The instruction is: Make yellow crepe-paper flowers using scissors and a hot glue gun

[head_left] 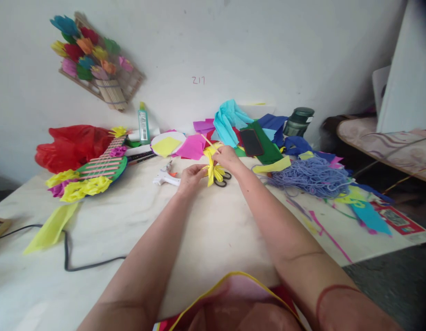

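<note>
The left hand (193, 178) and right hand (226, 158) are close together — fingers pinched on a gathered piece of yellow paper (210, 173) between them, over the table (213, 234). A thin pale stick (209, 142) slants up beside the right hand. Black-handled scissors (221, 183) show just beside the paper; a white glue gun (166, 178) lies near the left hand. Farther out — purplish-blue yarn (311, 177) heaped to the right, a dark phone (251, 142) on green paper (269, 149).

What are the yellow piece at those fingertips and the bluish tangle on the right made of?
Yellow piece: probably crepe-like paper, matte, judging by its creases and gathered folds. Bluish tangle: likely yarn or cord, dull, since thin strands loop loosely.
</note>
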A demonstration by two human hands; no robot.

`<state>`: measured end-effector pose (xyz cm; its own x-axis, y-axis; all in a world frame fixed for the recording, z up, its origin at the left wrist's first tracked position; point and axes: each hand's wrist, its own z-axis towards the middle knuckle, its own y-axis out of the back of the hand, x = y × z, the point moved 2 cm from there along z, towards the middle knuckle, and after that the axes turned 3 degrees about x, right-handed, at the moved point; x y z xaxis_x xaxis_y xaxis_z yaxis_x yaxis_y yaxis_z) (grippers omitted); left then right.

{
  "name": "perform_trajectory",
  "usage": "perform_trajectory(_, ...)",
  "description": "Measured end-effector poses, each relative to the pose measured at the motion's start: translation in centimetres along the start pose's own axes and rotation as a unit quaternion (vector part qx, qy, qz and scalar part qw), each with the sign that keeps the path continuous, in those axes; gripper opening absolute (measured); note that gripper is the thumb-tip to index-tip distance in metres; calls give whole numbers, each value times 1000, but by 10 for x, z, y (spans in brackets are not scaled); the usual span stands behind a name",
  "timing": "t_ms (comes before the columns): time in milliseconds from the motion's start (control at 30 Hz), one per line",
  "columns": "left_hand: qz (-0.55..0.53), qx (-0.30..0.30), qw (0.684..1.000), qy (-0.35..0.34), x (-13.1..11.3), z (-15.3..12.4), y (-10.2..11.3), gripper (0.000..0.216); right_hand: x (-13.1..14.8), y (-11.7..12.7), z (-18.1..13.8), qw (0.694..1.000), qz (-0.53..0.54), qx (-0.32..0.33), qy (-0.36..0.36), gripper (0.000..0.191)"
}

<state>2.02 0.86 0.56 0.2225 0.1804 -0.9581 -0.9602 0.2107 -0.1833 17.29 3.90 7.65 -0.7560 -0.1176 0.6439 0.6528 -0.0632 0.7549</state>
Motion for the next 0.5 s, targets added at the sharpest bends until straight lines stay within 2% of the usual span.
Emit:
perform_trajectory(267,46,-19,999,-1,-1,0,2,35,-1,0,-1,999,38,8,-3,16)
perform_trajectory(500,68,-19,997,-18,-2,2,-2,32,2,-1,-6,992,118,31,-32,11)
